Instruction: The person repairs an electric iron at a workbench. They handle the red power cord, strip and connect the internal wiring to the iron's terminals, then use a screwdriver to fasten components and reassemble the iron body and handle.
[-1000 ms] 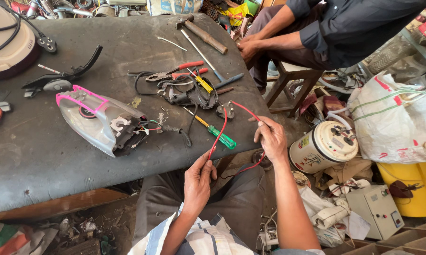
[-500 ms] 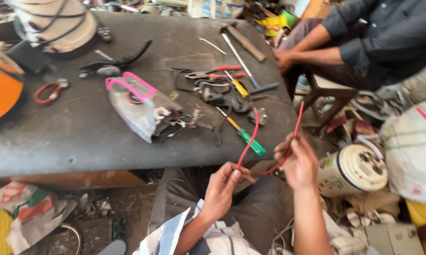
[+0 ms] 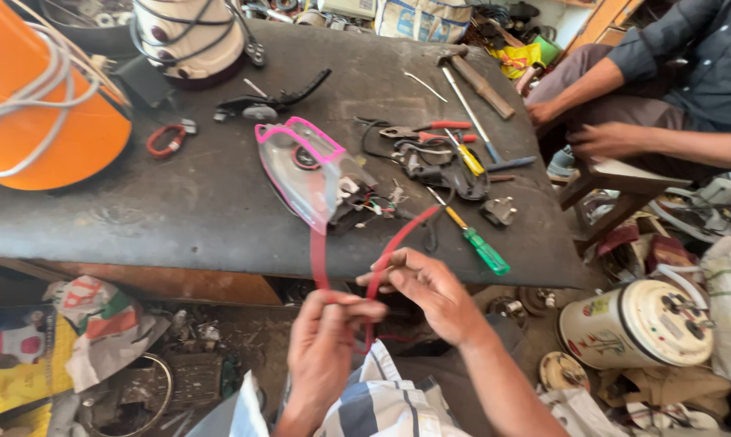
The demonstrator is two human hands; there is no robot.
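Hands (image 3: 382,311) now lower, pinching red wire (image 3: 382,271)

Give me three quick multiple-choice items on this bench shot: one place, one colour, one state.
1. Where does the green-handled screwdriver lie?
A on the dark table
B on the floor
C in a hand

2. What colour is the cable in both hands?
A blue
B red
C white

3. What is the left hand doing?
A resting open
B closed on the cable
C gripping pliers

Answers: 1 A, it lies near the table's front edge. 2 B, both strands are red. 3 B, its fingers curl around the cable, beside the right hand.
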